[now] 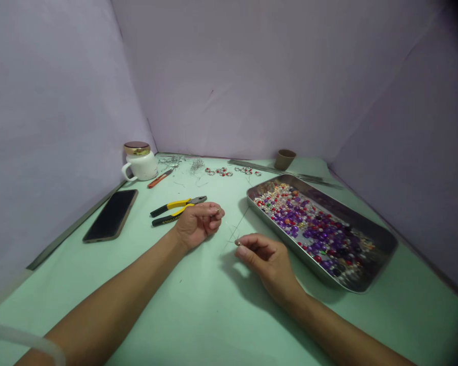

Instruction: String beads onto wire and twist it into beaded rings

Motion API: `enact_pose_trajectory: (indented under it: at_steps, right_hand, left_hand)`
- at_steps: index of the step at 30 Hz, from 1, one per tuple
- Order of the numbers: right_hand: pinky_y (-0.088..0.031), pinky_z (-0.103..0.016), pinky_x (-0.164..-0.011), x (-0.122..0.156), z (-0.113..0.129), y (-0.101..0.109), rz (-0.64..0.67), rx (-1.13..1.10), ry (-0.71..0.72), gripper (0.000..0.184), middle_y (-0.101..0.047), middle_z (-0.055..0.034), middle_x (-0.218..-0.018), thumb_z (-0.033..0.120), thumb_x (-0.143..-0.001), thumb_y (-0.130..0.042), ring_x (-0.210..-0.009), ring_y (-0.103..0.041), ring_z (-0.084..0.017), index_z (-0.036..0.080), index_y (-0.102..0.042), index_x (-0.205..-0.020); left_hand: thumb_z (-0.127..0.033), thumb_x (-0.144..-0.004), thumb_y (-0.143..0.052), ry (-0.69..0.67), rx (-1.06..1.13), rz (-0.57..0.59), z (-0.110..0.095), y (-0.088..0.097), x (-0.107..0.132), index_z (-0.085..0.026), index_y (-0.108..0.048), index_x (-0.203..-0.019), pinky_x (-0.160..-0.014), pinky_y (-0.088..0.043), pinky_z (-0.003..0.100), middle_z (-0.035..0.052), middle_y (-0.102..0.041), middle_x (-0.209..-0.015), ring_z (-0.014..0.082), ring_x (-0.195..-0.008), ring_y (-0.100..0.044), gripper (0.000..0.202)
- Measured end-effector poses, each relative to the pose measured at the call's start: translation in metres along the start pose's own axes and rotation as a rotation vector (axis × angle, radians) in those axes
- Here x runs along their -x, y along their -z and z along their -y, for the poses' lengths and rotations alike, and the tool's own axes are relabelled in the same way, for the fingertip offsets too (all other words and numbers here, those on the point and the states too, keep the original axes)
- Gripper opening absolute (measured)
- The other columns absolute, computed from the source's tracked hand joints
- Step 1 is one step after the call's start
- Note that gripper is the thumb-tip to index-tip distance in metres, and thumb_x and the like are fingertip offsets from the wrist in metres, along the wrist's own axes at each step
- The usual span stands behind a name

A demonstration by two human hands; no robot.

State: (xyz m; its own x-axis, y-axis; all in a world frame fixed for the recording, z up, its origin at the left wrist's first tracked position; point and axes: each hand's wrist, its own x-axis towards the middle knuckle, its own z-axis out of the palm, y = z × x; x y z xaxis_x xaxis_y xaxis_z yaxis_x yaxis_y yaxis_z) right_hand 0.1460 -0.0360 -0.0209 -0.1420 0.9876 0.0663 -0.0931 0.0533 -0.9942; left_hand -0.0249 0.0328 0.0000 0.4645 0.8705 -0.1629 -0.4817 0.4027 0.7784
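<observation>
My left hand (199, 224) is raised palm-up with its fingers curled in. A tiny shiny gold spot shows at its thumb tip; whether that is a bead or a nail I cannot tell. To its right, my right hand (269, 262) pinches thumb against forefinger, with a similar shiny spot between the tips. Thin wire (244, 216) runs up from those fingertips, with fine loops and crossings around it. Just behind my left hand lie pliers (171, 205) with yellow and black handles, jaws pointing right, partly covered by the hand. Right of my right hand is a metal tray (309, 262) of mixed beads (309, 218).
At the left are a phone (111, 215), a white lidded mug (142, 166) and an orange cutter (160, 179). Along the back lie wire scraps (171, 160), red-and-clear beaded pieces (218, 172), long straight wires (259, 165) and a small brown cup (285, 159). Pale walls enclose the table.
</observation>
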Motion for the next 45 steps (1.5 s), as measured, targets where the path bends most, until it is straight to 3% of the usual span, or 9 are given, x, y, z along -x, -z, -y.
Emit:
enact_pose_trajectory:
  at_steps: [27, 45]
  right_hand:
    - [-0.046, -0.025, -0.053, 0.0003, 0.0013, -0.0016, -0.037, 0.088, 0.009, 0.017, -0.063, -0.003, -0.068, 0.03, -0.066, -0.066, -0.058, -0.056, -0.014, 0.017, -0.064, -0.076]
    - [-0.046, -0.026, -0.056, -0.0011, 0.0005, -0.0017, -0.037, 0.084, 0.019, 0.016, -0.064, -0.0033, -0.07, 0.03, -0.066, -0.066, -0.061, -0.057, -0.015, 0.017, -0.065, -0.075]
  left_hand:
    - [-0.012, -0.064, -0.057, 0.004, 0.089, 0.003, 0.003, -0.0021, 0.0006, -0.011, -0.051, -0.063, -0.039, -0.027, 0.017, -0.0001, -0.048, -0.063, 0.0038, -0.043, -0.039, 0.007]
    - [-0.014, -0.064, -0.061, 0.021, 0.018, 0.029, 0.006, -0.0021, 0.0012, -0.009, -0.055, -0.064, -0.041, -0.027, 0.018, 0.0018, -0.052, -0.066, 0.004, -0.045, -0.041, 0.007]
